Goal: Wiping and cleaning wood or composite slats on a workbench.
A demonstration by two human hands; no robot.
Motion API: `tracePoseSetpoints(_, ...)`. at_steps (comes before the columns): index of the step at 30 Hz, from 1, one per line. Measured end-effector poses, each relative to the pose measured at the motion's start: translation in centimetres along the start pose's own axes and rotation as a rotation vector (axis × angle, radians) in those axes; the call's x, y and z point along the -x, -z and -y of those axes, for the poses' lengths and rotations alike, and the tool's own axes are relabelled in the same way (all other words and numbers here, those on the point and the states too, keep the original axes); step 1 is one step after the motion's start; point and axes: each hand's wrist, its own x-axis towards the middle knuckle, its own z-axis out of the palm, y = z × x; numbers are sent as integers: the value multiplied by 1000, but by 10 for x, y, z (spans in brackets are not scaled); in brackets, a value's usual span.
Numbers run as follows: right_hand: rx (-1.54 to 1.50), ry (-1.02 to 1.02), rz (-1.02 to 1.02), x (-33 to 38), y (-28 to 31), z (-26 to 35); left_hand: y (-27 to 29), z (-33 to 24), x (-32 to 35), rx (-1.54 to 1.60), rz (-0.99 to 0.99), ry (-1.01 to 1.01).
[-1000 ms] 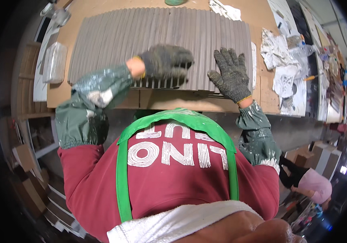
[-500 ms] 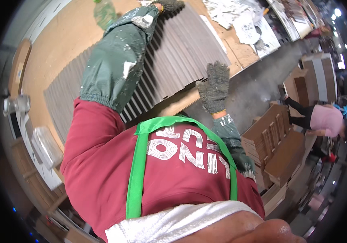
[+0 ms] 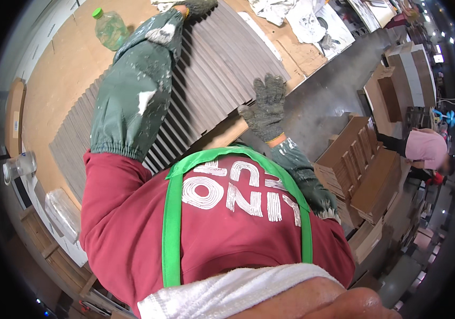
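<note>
A wide row of grey cardboard sheets (image 3: 222,69), overlapped like a fan, lies on a brown wooden table (image 3: 60,80). My left arm in a green paint-flecked sleeve stretches across the sheets. My left hand (image 3: 198,6), in a dark knit glove, rests at their far edge near the top of the picture; its fingers are partly cut off. My right hand (image 3: 267,109), also gloved, lies flat with fingers spread on the near edge of the sheets.
A green plastic bottle (image 3: 109,29) stands on the table beyond the sheets. Crumpled white papers (image 3: 304,21) lie at the far right end. Stacks of brown cardboard (image 3: 365,170) stand on the floor to the right, where a person in pink (image 3: 424,148) bends.
My left hand has moved from the near middle of the sheets out to their far edge. My head has tilted, so the table now runs diagonally. My right hand stays at the near edge.
</note>
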Motion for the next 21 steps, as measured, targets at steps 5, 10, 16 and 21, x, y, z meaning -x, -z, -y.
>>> tracePoseSetpoints(5,-4,179,-40,-9,1,-16,-26,66,-20,98,-192,-24)
tracePoseSetpoints(10,-433,272,108,-31,36,-54,1,25,44,-42,-276,144)
tracePoseSetpoints(16,-10,-261,-284,-103,20,-270,-6,-36,33,-89,-205,387)
tracePoseSetpoints(21,76,-523,100,-154,-7,-354,3,-2,38,-877,-366,296)
